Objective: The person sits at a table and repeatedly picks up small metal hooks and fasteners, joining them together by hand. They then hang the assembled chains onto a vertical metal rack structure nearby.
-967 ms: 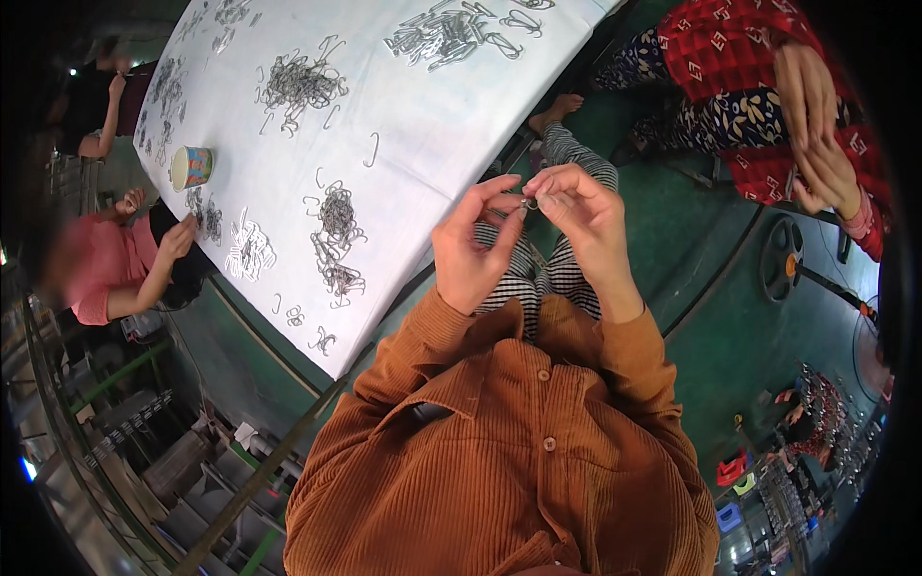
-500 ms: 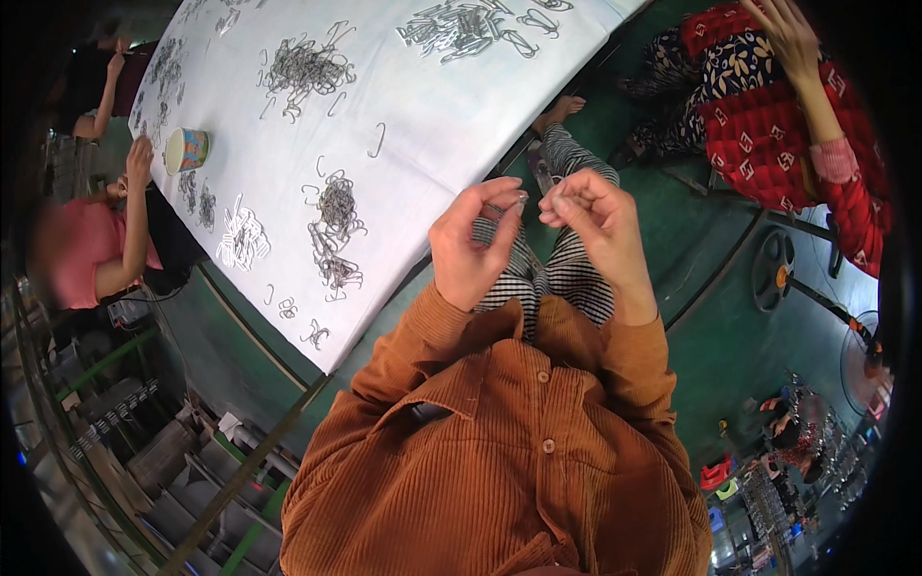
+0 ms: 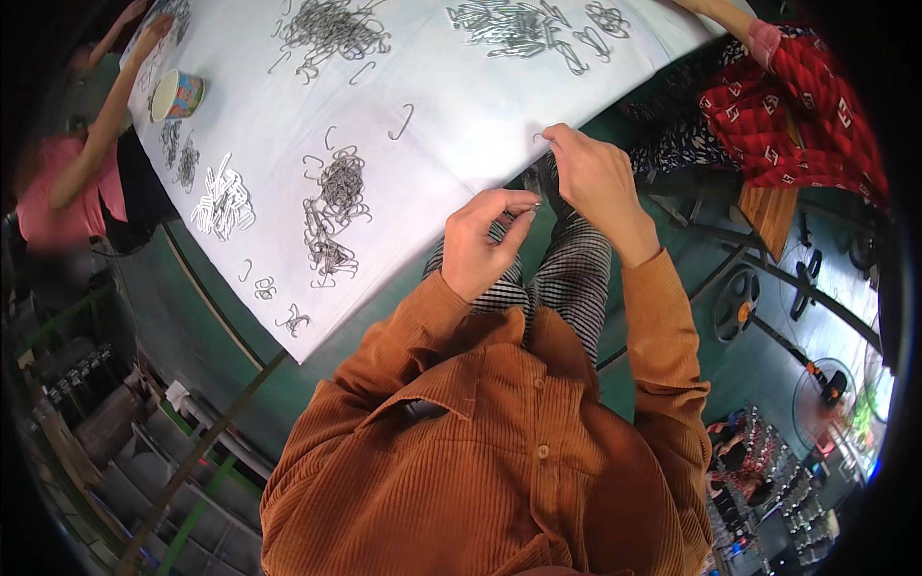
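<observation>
My left hand [image 3: 485, 245] hovers over my lap just off the table's edge, thumb and forefinger pinched together; I cannot make out anything between them. My right hand [image 3: 597, 178] is higher, at the edge of the white table cover [image 3: 451, 77], with its fingertips closed on a small bent wire hook [image 3: 538, 137]. The two hands are a short way apart. A tangled pile of wire hooks [image 3: 336, 197] lies on the cover to the left of my hands, and a single hook [image 3: 403, 122] lies beyond them.
More hook piles [image 3: 331, 24] [image 3: 514, 24] lie further up the cover, flatter bunches [image 3: 223, 200] to the left. A paper cup [image 3: 178, 94] stands at the far left. A person in pink [image 3: 58, 192] sits left, a person in red [image 3: 797, 106] right. Green floor is below.
My hands, joined on a small wire piece before, have drawn apart. The right hand has risen to the table's edge and the left has dropped toward my lap.
</observation>
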Demonstrator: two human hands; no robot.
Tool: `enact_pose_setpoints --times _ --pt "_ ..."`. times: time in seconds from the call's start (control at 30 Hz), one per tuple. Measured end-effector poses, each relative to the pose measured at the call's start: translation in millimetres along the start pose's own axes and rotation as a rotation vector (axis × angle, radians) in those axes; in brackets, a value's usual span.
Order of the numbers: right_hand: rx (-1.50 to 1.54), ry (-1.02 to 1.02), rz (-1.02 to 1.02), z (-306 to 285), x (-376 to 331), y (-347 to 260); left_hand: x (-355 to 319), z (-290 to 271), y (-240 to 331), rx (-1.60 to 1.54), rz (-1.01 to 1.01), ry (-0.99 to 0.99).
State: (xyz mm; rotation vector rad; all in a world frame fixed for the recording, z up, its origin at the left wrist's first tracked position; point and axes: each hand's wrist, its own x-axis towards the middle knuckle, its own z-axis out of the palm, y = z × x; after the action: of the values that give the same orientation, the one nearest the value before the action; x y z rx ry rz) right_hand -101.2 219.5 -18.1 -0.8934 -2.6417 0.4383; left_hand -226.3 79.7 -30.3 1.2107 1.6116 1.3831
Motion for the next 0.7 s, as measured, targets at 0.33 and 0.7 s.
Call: enact_pose_setpoints --times 0.33,0.7 --pt "-0.573 -0.197 -0.329 19 22 -7 15 -18 -30 -0.086 -0.06 0.051" --pt "-0.549 -0.011 -0.268 44 1 -11 14 -26 -36 -0.094 -0.055 -0.006"
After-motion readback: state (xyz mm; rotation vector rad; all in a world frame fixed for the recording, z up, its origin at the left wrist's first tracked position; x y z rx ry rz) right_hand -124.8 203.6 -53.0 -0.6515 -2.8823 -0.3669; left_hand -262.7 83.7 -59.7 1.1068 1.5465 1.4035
